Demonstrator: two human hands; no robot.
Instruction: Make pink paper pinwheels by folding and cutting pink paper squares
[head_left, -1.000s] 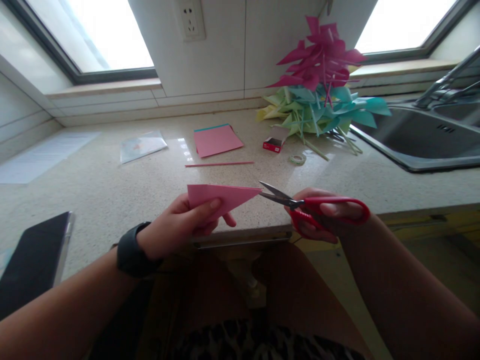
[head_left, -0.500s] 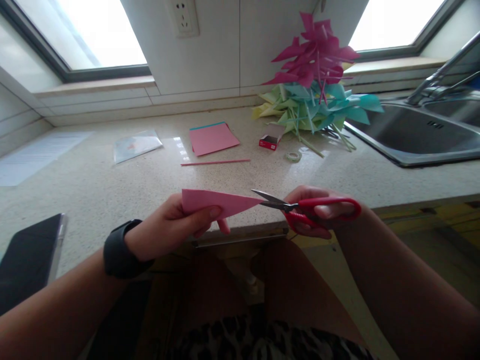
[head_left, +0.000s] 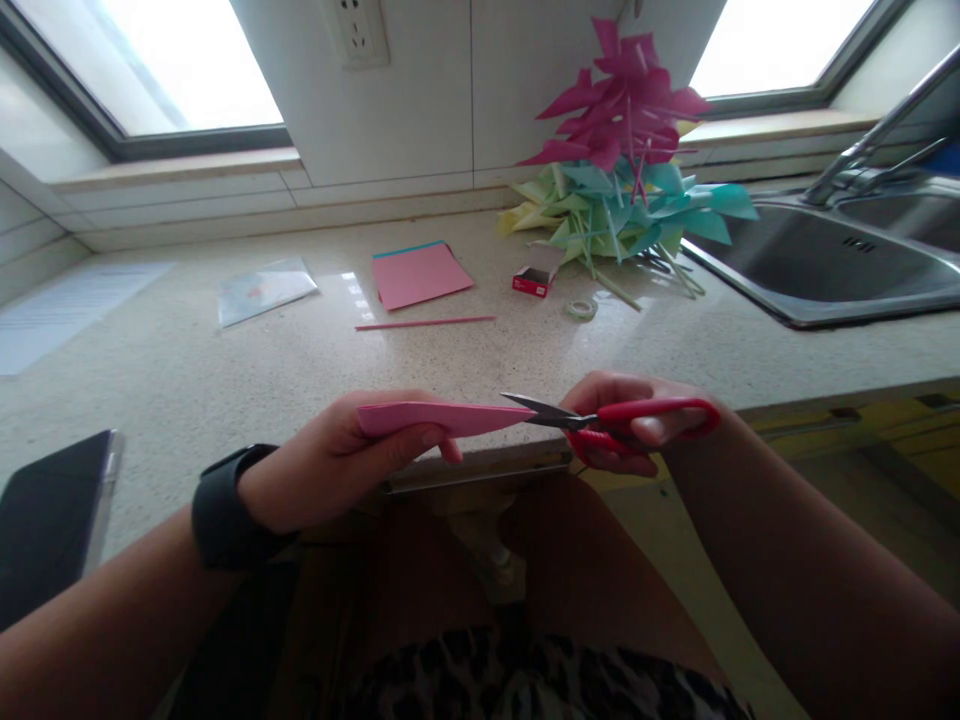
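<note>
A folded piece of pink paper [head_left: 442, 417] is pinched in my left hand [head_left: 352, 450], thumb in front and fingers behind. Its pointed end faces right. My right hand [head_left: 622, 420] grips red-handled scissors [head_left: 559, 415], whose blades are parted at the tip of the paper. A stack of pink paper squares [head_left: 423, 276] with a blue edge lies on the counter behind, and a thin pink stick [head_left: 425, 324] lies in front of that stack. A dark watch [head_left: 238, 505] is on my left wrist.
Paper pinwheels [head_left: 622, 150] in pink, blue and green are heaped at the back right beside the sink [head_left: 810, 270]. Near them are a small red box [head_left: 532, 282] and a tape roll [head_left: 581, 310]. A plastic sleeve [head_left: 266, 292] and a dark tablet or phone [head_left: 52, 515] lie to the left.
My left hand has tilted the folded pink paper flatter, so less of its face shows. The scissor blades stay parted at its tip. The whole view has shifted slightly.
</note>
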